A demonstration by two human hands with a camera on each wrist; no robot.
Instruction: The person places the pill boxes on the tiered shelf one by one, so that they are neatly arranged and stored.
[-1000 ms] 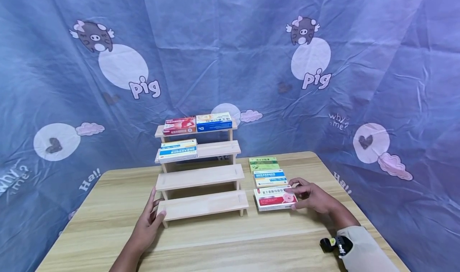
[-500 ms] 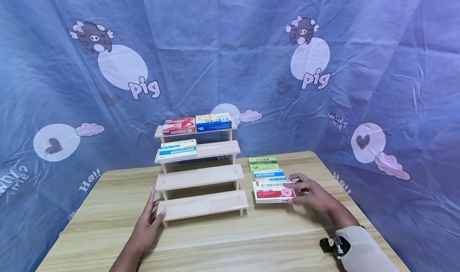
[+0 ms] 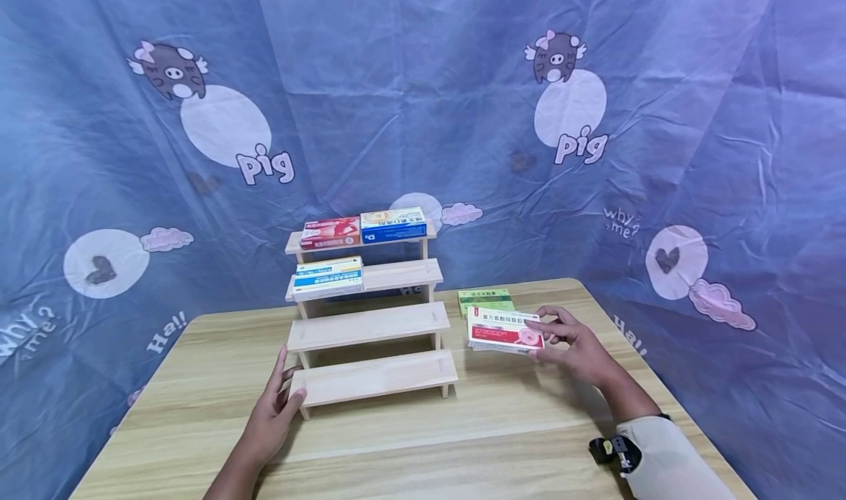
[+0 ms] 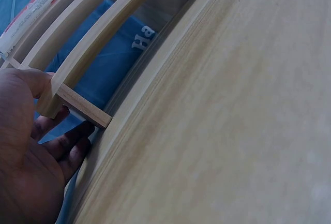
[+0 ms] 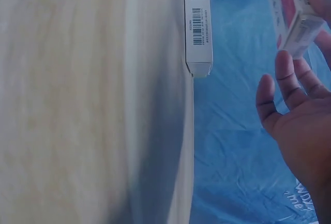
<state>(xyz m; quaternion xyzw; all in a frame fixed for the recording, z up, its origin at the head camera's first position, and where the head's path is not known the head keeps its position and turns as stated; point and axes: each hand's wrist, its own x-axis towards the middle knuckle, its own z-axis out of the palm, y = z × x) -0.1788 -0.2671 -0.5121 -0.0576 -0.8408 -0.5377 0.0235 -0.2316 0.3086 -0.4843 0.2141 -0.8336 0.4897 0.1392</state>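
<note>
My right hand (image 3: 571, 346) pinches the right end of a white and red medicine box (image 3: 499, 331), lifted off the table; the right wrist view shows its end (image 5: 300, 27) between thumb and fingers. Beneath it lies a white box with a barcode (image 5: 199, 32), largely covered in the head view. A green medicine box (image 3: 485, 298) lies just behind. My left hand (image 3: 271, 408) grips the left end of the lowest step of a four-tier wooden display stand (image 3: 373, 379), thumb on top and fingers round its side, as the left wrist view shows (image 4: 51, 89).
On the stand's top step sit a red box (image 3: 330, 232) and a blue and white box (image 3: 393, 225). Another blue and white box (image 3: 327, 277) lies at the left of the second step. A blue patterned curtain (image 3: 396, 118) hangs behind the wooden table (image 3: 396, 456).
My right hand has raised the white and red box off the table and moved it back, over the blue and white box behind it. The left hand stays on the stand.
</note>
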